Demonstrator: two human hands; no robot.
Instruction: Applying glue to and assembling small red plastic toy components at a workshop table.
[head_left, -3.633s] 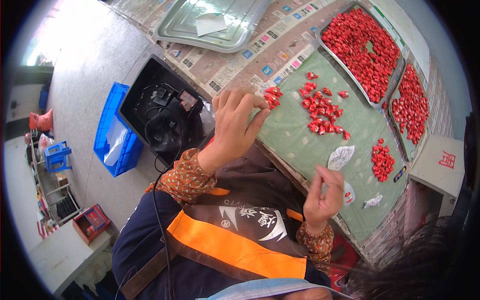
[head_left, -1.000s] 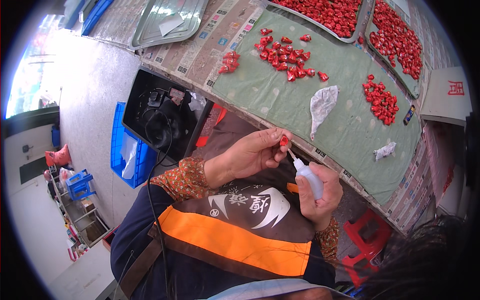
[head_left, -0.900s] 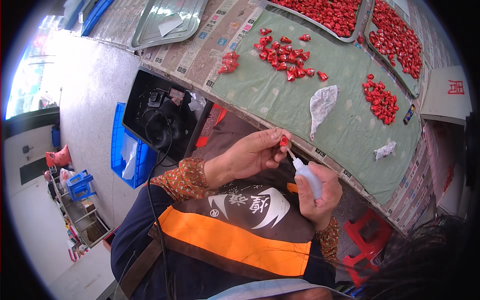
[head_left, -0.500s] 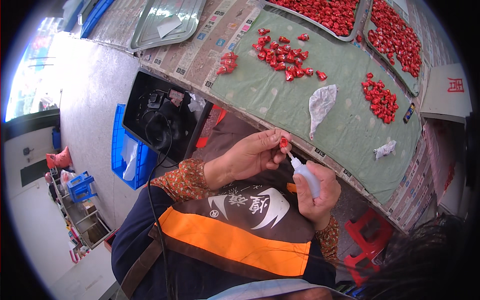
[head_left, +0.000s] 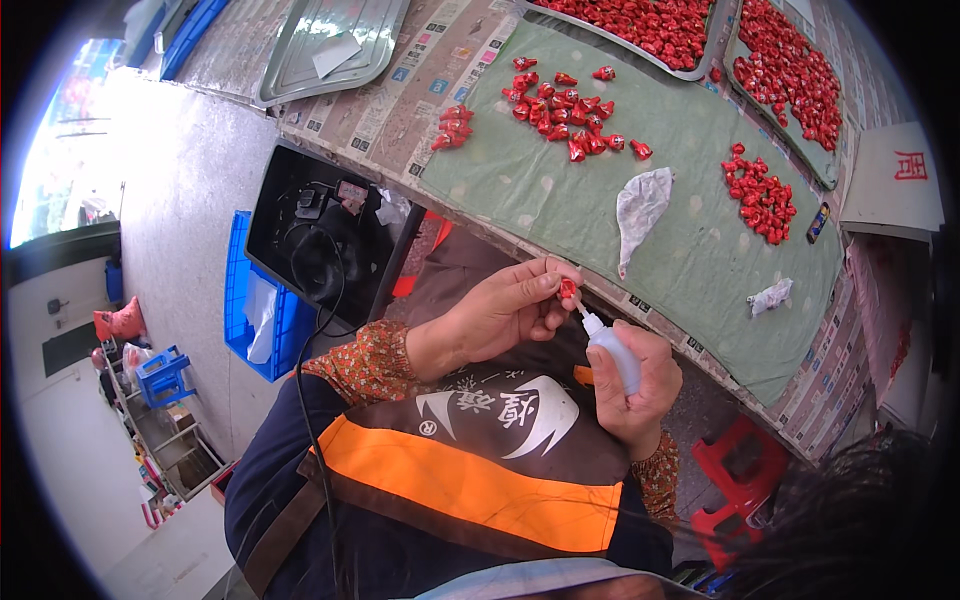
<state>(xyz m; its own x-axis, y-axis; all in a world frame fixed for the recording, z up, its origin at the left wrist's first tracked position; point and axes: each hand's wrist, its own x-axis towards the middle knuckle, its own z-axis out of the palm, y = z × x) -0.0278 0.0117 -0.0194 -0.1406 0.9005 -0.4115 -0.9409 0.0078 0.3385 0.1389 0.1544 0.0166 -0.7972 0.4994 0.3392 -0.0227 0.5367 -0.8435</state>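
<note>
Between the thumb and fingers of my left hand [head_left: 510,308] is pinched a small shiny red piece [head_left: 568,288], its open end turned toward my right hand. My right hand [head_left: 640,385] is wrapped round a white squeeze bottle [head_left: 613,355] with a thin nozzle. The nozzle's tip is at the red piece; whether it touches cannot be made out. Beyond my hands, similar small red pieces lie on a green cloth [head_left: 500,190]: a loose cluster [head_left: 560,118], a short row [head_left: 453,128] to its left, and a pile [head_left: 760,195] on the right.
A crumpled white cloth [head_left: 643,205] and a small white wad [head_left: 771,297] lie on the green cloth. Trays of red pieces [head_left: 650,30] stand at the back. A metal tray [head_left: 330,50] is far left. Below the table edge are a black bin [head_left: 330,240] and a blue crate [head_left: 240,300].
Both hands keep almost the same place, the bottle's nozzle still at the red piece. The view has shifted very slightly.
</note>
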